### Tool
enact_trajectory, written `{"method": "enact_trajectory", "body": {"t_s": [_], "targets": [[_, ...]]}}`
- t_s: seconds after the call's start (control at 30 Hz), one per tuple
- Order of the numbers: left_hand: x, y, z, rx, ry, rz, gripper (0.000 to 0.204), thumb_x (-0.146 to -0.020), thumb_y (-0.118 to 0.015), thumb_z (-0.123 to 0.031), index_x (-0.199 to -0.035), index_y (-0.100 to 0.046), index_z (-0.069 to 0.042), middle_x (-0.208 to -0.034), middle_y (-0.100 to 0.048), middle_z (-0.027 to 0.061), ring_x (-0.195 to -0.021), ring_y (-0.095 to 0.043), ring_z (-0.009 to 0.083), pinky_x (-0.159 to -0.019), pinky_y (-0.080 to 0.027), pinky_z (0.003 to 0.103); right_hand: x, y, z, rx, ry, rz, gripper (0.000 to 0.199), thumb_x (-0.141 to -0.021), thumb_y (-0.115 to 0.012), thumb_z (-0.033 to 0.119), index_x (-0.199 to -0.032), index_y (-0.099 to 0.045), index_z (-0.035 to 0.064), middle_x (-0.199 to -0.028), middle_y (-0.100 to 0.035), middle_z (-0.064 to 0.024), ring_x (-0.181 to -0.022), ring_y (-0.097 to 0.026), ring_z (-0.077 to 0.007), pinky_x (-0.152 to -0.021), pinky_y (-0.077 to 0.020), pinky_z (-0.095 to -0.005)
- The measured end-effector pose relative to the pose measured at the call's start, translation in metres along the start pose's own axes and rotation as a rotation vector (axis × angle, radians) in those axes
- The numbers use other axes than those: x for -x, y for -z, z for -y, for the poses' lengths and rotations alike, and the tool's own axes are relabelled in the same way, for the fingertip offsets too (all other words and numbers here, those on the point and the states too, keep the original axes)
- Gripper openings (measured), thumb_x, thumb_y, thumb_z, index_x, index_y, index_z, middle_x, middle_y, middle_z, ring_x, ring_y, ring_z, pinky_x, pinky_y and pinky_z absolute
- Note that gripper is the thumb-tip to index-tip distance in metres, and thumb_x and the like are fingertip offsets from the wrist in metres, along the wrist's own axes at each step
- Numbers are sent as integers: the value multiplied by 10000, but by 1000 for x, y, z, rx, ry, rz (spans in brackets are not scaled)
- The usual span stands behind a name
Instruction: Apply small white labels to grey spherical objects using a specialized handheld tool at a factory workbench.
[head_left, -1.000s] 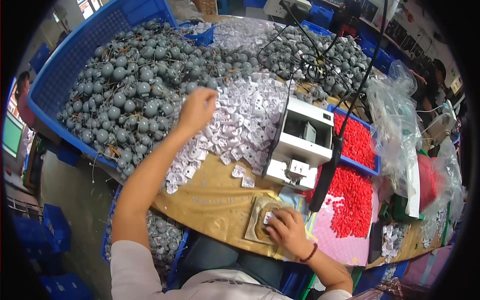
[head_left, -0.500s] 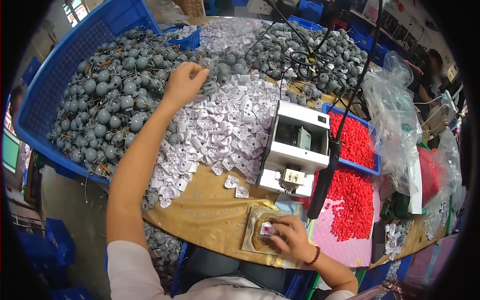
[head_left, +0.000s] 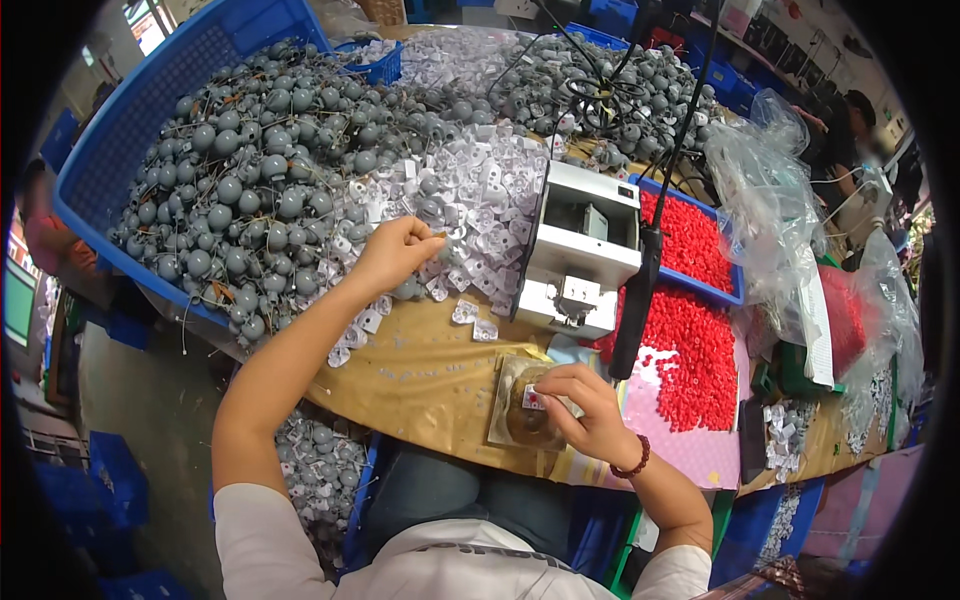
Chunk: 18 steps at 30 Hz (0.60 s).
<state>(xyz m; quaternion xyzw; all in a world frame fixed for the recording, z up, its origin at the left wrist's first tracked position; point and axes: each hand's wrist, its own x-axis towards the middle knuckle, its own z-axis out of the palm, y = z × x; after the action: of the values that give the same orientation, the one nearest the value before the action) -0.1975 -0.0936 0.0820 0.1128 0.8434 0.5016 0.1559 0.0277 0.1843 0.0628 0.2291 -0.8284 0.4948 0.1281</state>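
My left hand [head_left: 400, 256] is pinched over the near edge of the pile of white plastic pieces [head_left: 470, 185]. Whatever lies between its fingertips is too small to make out. A grey ball-shaped part [head_left: 408, 288] shows just below that hand. My right hand [head_left: 588, 408] bends over a square block [head_left: 508, 428] with a round brown middle, near the table's front edge. On this block sits a small white plastic piece [head_left: 533, 398] with a red spot, and the right fingertips close on its side.
A blue basket [head_left: 120, 180] heaped with grey ball-shaped parts [head_left: 228, 190] stands at the left. Beyond the block is a white-and-black machine [head_left: 580, 250]. Small red parts [head_left: 690, 370] lie to its right, some in a blue tray [head_left: 738, 290]. Clear plastic bags [head_left: 765, 200] hang farther right.
My left hand has come back toward me from the grey parts to the near edge of the white pile. My right fingers have closed in on the white piece. The whole view has shifted slightly.
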Motion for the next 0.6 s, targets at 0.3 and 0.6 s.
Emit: {"method": "enact_trajectory", "body": {"t_s": [0.3, 0.6], "targets": [[107, -51, -59, 490, -253, 129, 188, -1000, -632, -127, -1164, -633, -35, -1121, -633, 97, -1038, -616, 156, -906, -529, 325, -59, -35, 32, -462, -190, -304, 339, -982, -652, 47, -1311, -593, -6, -1125, -685, -110, -1007, -674, -184, -871, -548, -335], [159, -93, -27, -62, -660, -138, 760, -740, -870, -143, -1405, -505, -90, -1266, -598, 149, -1184, -567, 329, -1021, -465, 409, -28, -11, 43, -727, -425, 132, 259, -991, -649, 21, -1245, -662, -22, -1081, -706, -54, -928, -683, -110, -793, -557, -250]]}}
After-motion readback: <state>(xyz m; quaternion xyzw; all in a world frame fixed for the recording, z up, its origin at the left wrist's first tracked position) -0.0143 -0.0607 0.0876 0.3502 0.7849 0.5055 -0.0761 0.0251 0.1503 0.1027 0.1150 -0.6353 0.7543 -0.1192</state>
